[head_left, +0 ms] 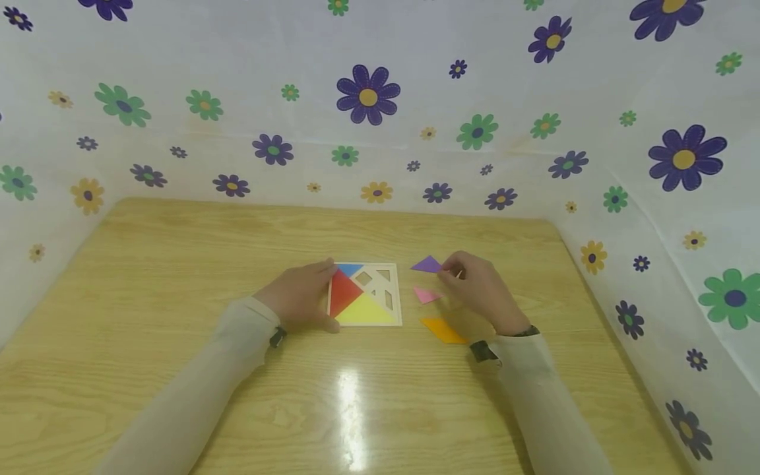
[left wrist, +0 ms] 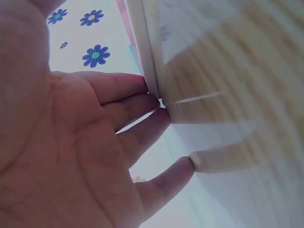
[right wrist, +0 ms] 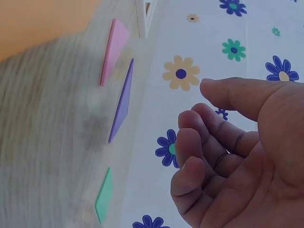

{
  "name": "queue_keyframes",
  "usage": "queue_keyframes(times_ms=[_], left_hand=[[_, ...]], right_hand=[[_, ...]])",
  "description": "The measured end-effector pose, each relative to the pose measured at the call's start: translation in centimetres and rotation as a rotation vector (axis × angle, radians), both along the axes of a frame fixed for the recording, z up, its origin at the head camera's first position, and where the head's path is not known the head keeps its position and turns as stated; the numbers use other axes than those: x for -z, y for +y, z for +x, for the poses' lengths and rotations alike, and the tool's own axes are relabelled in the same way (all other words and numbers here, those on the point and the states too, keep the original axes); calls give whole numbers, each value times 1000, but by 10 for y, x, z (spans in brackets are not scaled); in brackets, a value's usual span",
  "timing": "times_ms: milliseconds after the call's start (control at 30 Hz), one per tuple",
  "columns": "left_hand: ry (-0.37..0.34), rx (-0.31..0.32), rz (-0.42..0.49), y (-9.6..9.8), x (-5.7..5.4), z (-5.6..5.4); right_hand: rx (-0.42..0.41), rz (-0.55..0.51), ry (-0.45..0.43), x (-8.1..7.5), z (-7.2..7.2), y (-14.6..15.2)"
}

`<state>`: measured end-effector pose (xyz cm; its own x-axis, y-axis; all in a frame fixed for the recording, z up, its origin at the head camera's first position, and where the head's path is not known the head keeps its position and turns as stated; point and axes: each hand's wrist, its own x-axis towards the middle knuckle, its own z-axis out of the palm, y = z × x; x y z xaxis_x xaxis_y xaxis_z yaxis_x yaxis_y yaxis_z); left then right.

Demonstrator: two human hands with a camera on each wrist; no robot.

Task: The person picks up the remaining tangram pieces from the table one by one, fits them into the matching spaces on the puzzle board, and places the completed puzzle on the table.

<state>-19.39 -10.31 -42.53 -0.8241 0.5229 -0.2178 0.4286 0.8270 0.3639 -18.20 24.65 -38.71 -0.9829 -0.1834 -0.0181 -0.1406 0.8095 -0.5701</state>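
Observation:
A white tangram tray (head_left: 399, 293) lies flat mid-table, with blue (head_left: 349, 269), red (head_left: 343, 291) and yellow (head_left: 365, 311) triangles set in it and cut-out shapes on its right side. My left hand (head_left: 299, 297) rests against the tray's left edge. In the left wrist view its fairly straight fingers (left wrist: 142, 135) touch the tray's side. Over the loose pieces hovers my right hand (head_left: 477, 287), fingers loosely curled, thumb apart from them, holding nothing. Beside it the purple triangle (right wrist: 123, 102) lies on the table; a green piece (right wrist: 103, 197) is mostly hidden in the head view.
A pink piece (head_left: 425, 295) and an orange parallelogram (head_left: 442, 331) lie right of the tray, nearer me than the purple triangle. Flower-print white cloth (head_left: 309, 119) stands around the back and sides of the wood-grain table (head_left: 178, 264).

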Motion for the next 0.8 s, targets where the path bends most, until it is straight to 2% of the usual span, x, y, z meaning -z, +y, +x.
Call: queue_keyframes(times_ms=[800], left_hand=[[3,8,1,2,-11,6]], right_hand=[[-4,109,-77,-3,1,12]])
